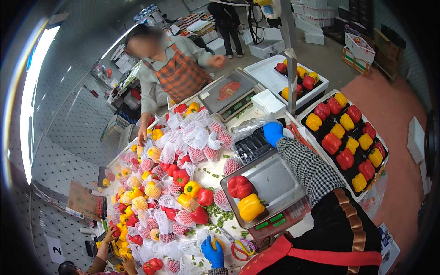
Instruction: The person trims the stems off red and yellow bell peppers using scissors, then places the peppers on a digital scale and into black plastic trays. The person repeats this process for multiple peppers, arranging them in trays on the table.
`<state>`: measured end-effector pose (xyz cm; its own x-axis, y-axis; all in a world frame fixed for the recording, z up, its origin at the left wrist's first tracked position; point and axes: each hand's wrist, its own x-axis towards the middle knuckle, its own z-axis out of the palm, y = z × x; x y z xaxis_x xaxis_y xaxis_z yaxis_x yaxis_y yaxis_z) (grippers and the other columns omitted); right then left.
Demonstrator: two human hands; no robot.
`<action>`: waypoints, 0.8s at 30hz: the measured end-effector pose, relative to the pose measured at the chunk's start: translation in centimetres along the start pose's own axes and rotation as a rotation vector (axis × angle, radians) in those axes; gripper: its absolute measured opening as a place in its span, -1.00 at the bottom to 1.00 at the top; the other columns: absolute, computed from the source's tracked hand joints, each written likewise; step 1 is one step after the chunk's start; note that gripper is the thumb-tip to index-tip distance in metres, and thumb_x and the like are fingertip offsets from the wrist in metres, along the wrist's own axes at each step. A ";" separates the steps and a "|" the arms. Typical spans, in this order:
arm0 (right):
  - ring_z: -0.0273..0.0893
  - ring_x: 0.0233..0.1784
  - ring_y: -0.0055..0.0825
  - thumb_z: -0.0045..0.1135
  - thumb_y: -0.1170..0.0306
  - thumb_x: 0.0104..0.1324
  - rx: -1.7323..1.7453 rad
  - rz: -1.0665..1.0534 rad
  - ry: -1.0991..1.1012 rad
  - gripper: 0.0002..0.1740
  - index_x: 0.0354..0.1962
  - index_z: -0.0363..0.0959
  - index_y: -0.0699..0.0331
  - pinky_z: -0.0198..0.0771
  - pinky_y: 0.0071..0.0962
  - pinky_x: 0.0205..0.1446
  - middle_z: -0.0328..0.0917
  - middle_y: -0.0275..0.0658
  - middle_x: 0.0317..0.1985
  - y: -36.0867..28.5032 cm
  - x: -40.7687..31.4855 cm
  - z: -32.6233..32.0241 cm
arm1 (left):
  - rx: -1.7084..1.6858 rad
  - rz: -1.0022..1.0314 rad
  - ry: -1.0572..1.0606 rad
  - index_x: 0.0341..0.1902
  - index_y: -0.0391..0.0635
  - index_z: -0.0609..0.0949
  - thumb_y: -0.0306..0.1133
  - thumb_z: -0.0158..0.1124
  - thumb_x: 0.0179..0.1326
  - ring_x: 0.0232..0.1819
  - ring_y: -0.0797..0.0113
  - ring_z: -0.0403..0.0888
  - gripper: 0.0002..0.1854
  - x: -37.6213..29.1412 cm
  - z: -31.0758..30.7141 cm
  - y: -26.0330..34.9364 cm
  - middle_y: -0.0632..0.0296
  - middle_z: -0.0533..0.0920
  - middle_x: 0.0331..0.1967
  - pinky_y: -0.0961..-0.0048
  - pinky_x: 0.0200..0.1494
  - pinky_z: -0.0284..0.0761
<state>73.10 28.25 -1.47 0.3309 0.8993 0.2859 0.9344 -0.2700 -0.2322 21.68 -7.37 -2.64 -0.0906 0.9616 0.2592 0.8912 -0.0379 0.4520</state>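
Observation:
My left hand [212, 253], in a blue glove, is closed around a yellow bell pepper [218, 244] at the near edge of the table. Beside it lie scissors [239, 248] with red and yellow handles. My right hand [274, 133], also gloved in blue, grips the far end of black plastic trays [252, 146]; its fingertips are partly hidden. Between my arms, a metal pan [275, 182] on a red digital scale [280, 220] holds a red bell pepper [239, 186] and a yellow bell pepper [251, 207].
Bell peppers in foam nets [168, 202] heap the table's left side, among green stem bits [220, 215]. A co-worker [172, 65] reaches in from across; another person's hands [110, 234] work at lower left. Packed peppers fill a white box [343, 141] right, beyond a metal post [291, 82].

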 end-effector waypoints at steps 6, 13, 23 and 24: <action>0.68 -0.28 -0.24 0.17 0.40 0.15 -0.198 -0.158 -0.183 -0.85 -0.38 0.71 0.10 0.53 -0.18 -0.32 0.69 -0.19 -0.35 -1.7 -1.1 -4.0 | 0.005 -0.002 -0.019 0.15 -0.21 0.55 -0.33 0.32 0.13 0.03 -0.08 0.48 -0.52 0.1 -0.6 0.6 -0.09 0.53 -0.01 0.13 0.09 0.42; 0.58 -0.33 0.05 0.08 0.37 0.17 0.286 -0.154 0.174 -0.89 -0.42 0.50 0.23 0.48 -0.05 -0.30 0.57 0.01 -0.45 -1.2 -1.2 -8.5 | -0.019 -0.006 -0.049 0.21 -0.21 0.52 -0.27 0.34 0.16 0.07 -0.12 0.48 -0.45 0.2 -0.4 0.2 -0.13 0.55 0.02 0.11 0.14 0.40; 0.31 -0.57 -0.57 0.16 0.44 0.26 0.837 -0.310 0.070 -0.82 -0.45 0.36 0.33 0.29 -0.45 -0.45 0.35 -0.19 -0.63 -5.6 -13.7 -25.4 | -0.941 -0.249 -0.218 0.34 -0.18 0.42 -0.40 0.25 0.27 0.30 0.14 0.43 -0.45 3.7 -6.1 11.1 0.00 0.44 0.30 0.27 0.33 0.33; 0.33 -0.56 -0.59 0.15 0.47 0.26 0.845 -0.356 0.028 -0.84 -0.45 0.36 0.33 0.29 -0.49 -0.45 0.36 -0.20 -0.61 -6.4 -15.6 -25.3 | -1.207 -0.238 -0.296 0.39 -0.18 0.34 -0.39 0.21 0.30 0.31 0.17 0.42 -0.41 4.5 -7.0 13.4 0.02 0.42 0.32 0.28 0.34 0.32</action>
<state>65.29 7.23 19.12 0.0553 0.8697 0.4906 0.5785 0.3725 -0.7256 30.06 -5.43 10.58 0.0493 0.9967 -0.0650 -0.1192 0.0705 0.9904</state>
